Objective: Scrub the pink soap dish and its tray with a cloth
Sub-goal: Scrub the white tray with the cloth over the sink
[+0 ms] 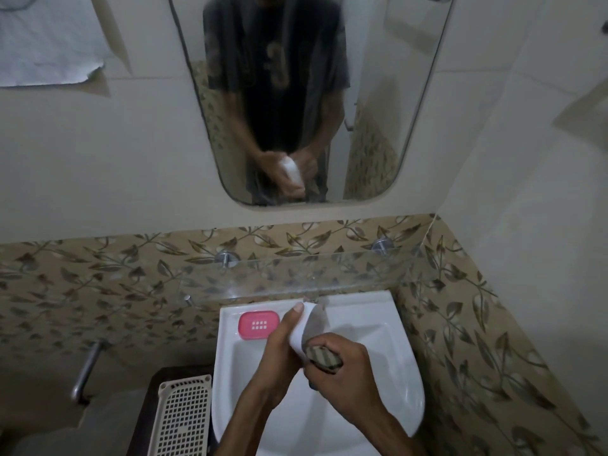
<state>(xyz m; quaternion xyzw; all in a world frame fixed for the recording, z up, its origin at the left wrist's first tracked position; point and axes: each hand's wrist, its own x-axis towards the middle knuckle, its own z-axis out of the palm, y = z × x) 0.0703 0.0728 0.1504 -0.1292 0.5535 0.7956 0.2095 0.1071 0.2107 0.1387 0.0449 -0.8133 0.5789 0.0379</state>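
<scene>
Right, from the head camera we look down over a white sink [404,373] set against a wall with a leaf-patterned tile band. On the sink's back left corner sits the pink soap dish [259,325], lying flat, a small grid of pale drain holes showing in its middle. We cannot tell whether its tray is nested inside it or somewhere else.

Above the basin, both hands meet near the middle. The left hand [279,350] is wrapped around a white oblong thing [307,327], thumb pressed along its upper edge, holding it tilted toward the back rim; whether it is the tray or a bar of soap we cannot say. The right hand [342,366] is curled tight around a cloth [324,355], striped in olive and pale bands, and the cloth is pressed against the lower end of that white piece.

Beside the sink's left edge stands a cream plastic basket [182,419] with a lattice wall, on a dark stand. A clear shelf [329,274] runs along the wall just above the sink's back rim. Higher up, a mirror [378,110] reflects the person's dark shirt and both hands closed on the white thing. A white towel [46,44] hangs at the upper left.
</scene>
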